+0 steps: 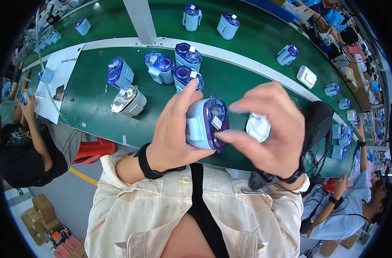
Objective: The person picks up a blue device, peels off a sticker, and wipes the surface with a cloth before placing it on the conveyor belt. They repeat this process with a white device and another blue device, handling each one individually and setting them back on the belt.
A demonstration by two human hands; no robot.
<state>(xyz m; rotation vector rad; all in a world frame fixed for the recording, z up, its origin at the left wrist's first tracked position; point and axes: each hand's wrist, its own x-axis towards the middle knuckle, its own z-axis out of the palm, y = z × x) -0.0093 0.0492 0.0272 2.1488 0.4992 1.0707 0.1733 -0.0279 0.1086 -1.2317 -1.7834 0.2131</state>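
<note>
I see my green worktable [86, 103] spanning mid-frame, bearing four blue-lidded containers [125, 78] around upper centre, a clear-lidded one [136, 104] left of centre and a printed sheet [43, 96] farther left. Along the top, a green surface [260, 41] carries more blue containers [228, 30].

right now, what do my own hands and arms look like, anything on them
Both the left hand and right hand are bare, with no gloves. Cream sleeves end on the forearms. The left wrist wears a black band; the right has a dark strap and a bulky dark device beside it.
</note>
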